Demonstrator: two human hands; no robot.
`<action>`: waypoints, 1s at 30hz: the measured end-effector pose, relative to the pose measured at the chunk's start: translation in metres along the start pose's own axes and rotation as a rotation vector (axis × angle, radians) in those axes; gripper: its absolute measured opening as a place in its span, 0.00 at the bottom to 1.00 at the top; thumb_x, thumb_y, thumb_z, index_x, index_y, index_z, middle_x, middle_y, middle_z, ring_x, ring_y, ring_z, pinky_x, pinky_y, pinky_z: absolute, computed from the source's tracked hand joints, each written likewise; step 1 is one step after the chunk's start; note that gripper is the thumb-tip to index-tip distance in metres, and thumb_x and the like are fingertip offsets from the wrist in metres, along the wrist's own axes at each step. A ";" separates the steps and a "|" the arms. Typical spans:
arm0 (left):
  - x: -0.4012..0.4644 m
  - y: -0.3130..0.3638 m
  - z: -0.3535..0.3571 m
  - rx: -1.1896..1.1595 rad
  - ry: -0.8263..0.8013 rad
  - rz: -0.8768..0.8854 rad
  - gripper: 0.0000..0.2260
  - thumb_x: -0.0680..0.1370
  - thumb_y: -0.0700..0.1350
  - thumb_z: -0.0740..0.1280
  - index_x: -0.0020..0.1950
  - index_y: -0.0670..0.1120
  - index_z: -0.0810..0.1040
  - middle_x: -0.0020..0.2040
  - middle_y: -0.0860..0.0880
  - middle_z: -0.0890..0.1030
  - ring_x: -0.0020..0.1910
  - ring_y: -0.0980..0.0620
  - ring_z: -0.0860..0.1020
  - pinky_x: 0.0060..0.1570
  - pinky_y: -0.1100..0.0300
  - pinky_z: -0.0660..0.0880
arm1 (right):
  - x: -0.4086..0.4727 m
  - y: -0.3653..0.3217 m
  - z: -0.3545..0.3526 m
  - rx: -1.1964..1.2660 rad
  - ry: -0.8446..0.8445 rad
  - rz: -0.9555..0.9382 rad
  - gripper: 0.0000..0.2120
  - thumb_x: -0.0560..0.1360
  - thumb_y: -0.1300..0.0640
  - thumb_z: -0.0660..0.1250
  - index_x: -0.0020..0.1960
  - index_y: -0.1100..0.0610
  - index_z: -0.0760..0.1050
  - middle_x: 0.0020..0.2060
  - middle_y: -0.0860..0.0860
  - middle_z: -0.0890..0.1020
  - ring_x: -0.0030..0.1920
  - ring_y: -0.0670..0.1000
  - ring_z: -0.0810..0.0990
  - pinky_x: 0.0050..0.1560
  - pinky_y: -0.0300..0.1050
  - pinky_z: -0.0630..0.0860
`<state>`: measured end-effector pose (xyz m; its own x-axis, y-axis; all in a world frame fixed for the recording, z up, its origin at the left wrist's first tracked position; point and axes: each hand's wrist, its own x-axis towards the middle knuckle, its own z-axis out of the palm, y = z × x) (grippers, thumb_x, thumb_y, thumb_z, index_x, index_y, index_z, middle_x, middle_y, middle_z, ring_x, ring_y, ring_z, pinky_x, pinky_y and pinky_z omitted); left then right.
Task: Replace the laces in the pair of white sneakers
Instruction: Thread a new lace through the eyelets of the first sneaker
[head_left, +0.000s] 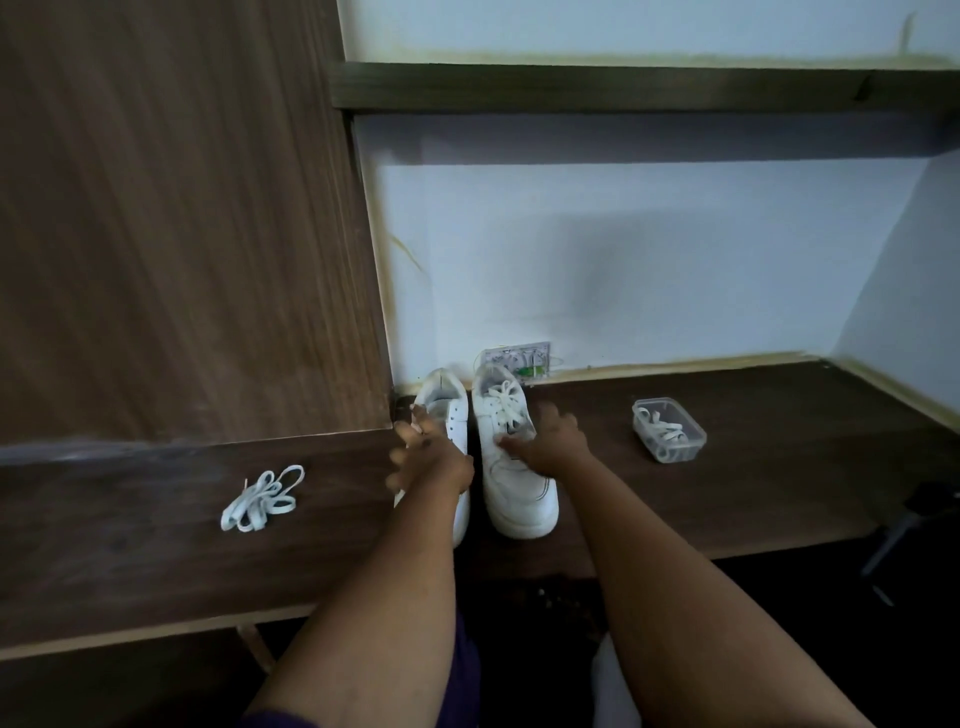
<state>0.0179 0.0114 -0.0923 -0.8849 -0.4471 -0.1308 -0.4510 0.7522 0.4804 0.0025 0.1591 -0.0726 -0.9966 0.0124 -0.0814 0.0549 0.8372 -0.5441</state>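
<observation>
A dark wood counter (753, 467) runs along the pale wall (649, 260) ahead of me, with a tall wood-grain panel (182, 218) standing at its left. A dark shelf (623, 85) crosses the wall above, a wall socket plate (524, 356) sits low at the counter's back edge, and a tripod leg (898, 535) shows at far right

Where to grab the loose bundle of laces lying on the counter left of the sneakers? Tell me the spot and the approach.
Pinch the loose bundle of laces at its crowded middle, where the loops cross, coming straight down from above. It lies flat on the counter, so a side approach would likely catch only single loops.
</observation>
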 end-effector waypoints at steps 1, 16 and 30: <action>0.000 0.002 0.001 0.006 0.010 0.006 0.48 0.73 0.57 0.71 0.78 0.51 0.37 0.76 0.46 0.46 0.70 0.41 0.61 0.61 0.40 0.67 | 0.005 0.001 -0.004 0.004 0.051 -0.055 0.36 0.74 0.38 0.65 0.73 0.57 0.59 0.68 0.59 0.67 0.69 0.59 0.65 0.67 0.51 0.64; -0.002 0.031 0.034 -0.210 0.131 0.496 0.13 0.76 0.45 0.67 0.59 0.43 0.73 0.60 0.44 0.73 0.60 0.43 0.74 0.55 0.54 0.71 | 0.026 0.003 0.003 -0.074 0.018 0.000 0.10 0.74 0.46 0.65 0.48 0.51 0.78 0.51 0.53 0.79 0.60 0.56 0.70 0.54 0.49 0.73; 0.016 0.030 0.050 -0.372 0.157 0.437 0.12 0.73 0.39 0.68 0.56 0.44 0.81 0.54 0.44 0.79 0.54 0.45 0.77 0.53 0.58 0.73 | -0.016 0.006 -0.041 -0.239 -0.705 0.010 0.08 0.74 0.60 0.68 0.51 0.62 0.80 0.42 0.51 0.81 0.34 0.45 0.75 0.34 0.37 0.72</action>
<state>-0.0157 0.0513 -0.1236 -0.9389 -0.2218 0.2633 0.0471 0.6750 0.7363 0.0165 0.1859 -0.0402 -0.7159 -0.2656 -0.6457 -0.0312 0.9361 -0.3504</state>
